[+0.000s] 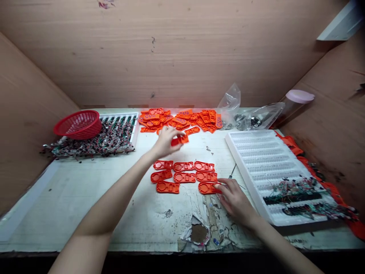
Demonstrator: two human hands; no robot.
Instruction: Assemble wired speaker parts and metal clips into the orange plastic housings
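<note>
My left hand [167, 141] is raised over the table in front of the heap, its fingers closed around an orange plastic casing half [184, 139]. Lower right, my right hand [234, 198] grips the end of another orange casing half [207, 187] that lies on the table. Beside it are several more orange casing halves [184, 177], hollow side up, set out in loose rows; the front row has a gap in its middle. Behind my left hand rises a heap of orange casing pieces [179, 118], some with printed faces.
Left, a red basket [81, 125] rests on a pile of wired components [116, 133]. Right stands a white ribbed tray [251, 152] with wired parts. Clear bags [258, 118] of metal parts and a lidded jar [296, 101] are behind. A screwdriver [231, 173] and small screws [209, 150] lie mid-table.
</note>
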